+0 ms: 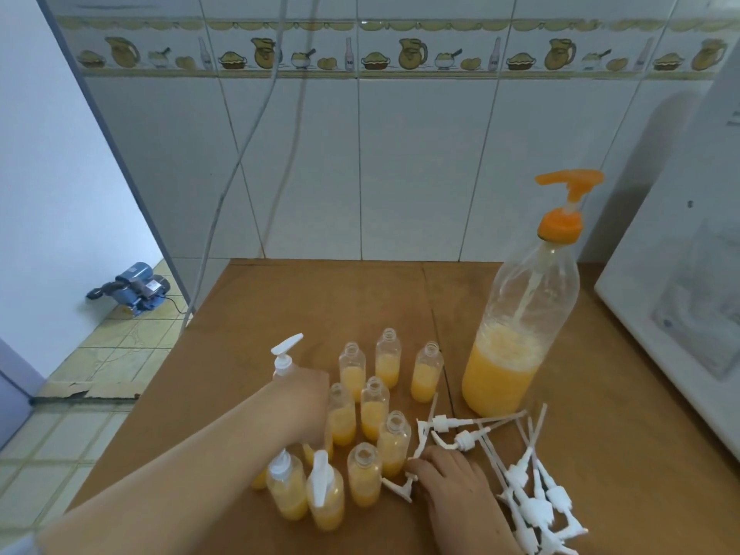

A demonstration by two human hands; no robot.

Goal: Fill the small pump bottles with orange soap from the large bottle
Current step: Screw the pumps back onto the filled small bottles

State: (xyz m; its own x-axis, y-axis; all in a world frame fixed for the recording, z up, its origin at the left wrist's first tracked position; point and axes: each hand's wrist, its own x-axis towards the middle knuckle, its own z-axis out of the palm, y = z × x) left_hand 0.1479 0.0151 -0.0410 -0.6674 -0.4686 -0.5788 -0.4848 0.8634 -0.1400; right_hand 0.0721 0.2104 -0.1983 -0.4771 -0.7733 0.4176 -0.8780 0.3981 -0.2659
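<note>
Large bottle (pixel 516 334) stands upright at bench (pixel 320 298) right-rear, approx a third full of orange soap, orange pump spout pointing left; small pump bottles (pixel 374 406) cluster upright centre-front, most w/ open necks, two nearest capped. Left hand (pixel 306 398) reaches over the cluster, fingers hidden so can't tell its hold, a white pump head (pixel 285 354) sticking up just behind it; right hand (pixel 452 480) fingers pinch a loose pump (pixel 400 486) lying flat beside the pile of pumps (pixel 528 494). No legible labels; bare bench behind the cluster toward tiled wall (pixel 420 154), white appliance (pixel 680 274) crowding right edge.

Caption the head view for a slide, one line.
Left hand holds a pump-topped small bottle among soap-filled open bottles; right hand reaches loose pumps beside the large bottle.
</note>
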